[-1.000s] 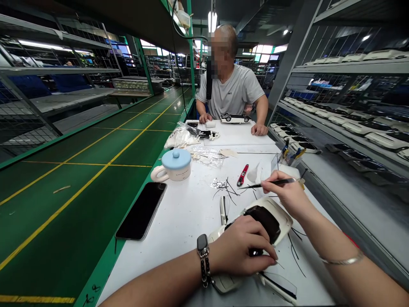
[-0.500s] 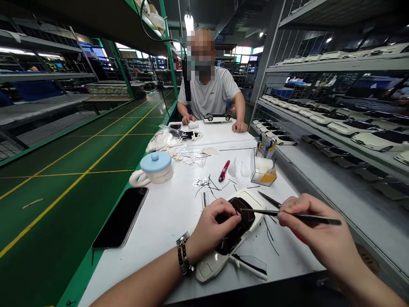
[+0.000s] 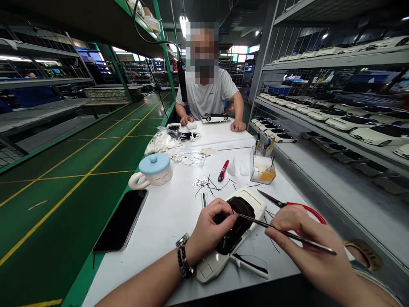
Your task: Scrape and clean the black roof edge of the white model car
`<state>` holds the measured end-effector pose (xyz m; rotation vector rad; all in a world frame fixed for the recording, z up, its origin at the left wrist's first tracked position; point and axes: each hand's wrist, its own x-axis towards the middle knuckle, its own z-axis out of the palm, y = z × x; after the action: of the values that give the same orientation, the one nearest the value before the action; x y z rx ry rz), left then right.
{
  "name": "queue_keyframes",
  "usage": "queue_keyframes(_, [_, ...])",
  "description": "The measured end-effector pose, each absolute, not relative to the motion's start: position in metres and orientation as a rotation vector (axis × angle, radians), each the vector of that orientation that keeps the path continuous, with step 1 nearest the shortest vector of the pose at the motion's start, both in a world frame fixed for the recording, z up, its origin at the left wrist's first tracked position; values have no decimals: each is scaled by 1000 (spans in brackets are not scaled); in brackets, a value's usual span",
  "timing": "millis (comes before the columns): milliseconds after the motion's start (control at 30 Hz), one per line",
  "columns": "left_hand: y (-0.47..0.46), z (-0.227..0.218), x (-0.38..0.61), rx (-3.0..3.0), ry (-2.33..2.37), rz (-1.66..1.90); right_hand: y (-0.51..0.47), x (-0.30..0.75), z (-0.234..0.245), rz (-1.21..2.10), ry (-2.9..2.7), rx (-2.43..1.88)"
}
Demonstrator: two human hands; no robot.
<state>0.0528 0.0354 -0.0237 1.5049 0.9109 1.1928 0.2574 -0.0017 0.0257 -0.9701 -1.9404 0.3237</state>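
Note:
A white model car body with a dark roof lies on the white table in front of me. My left hand is closed on its left side, thumb and fingers curled over the dark roof. My right hand pinches a pair of metal tweezers, whose tips reach the roof right beside my left fingertips. Thin black strips lie scattered around the car. A loose clear window piece rests by the car's near end.
Red-handled scissors lie right of the car. A black phone, a lidded blue-and-white mug, a red cutter and a clear pot sit on the table. A person sits opposite with another model car. Shelves of car bodies line the right.
My right hand brought the tweezers from above the far table down and left to the car roof. My left hand shifted on the car. The view tilted up slightly.

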Motion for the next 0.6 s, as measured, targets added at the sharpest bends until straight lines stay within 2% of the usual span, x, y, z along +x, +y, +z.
queue_keyframes(333, [37, -25, 51, 1497, 902, 1176, -15, 252, 25, 26, -2224, -779])
queue_keyframes(600, [37, -23, 51, 1492, 908, 1174, -18, 247, 20, -359, -2257, -654])
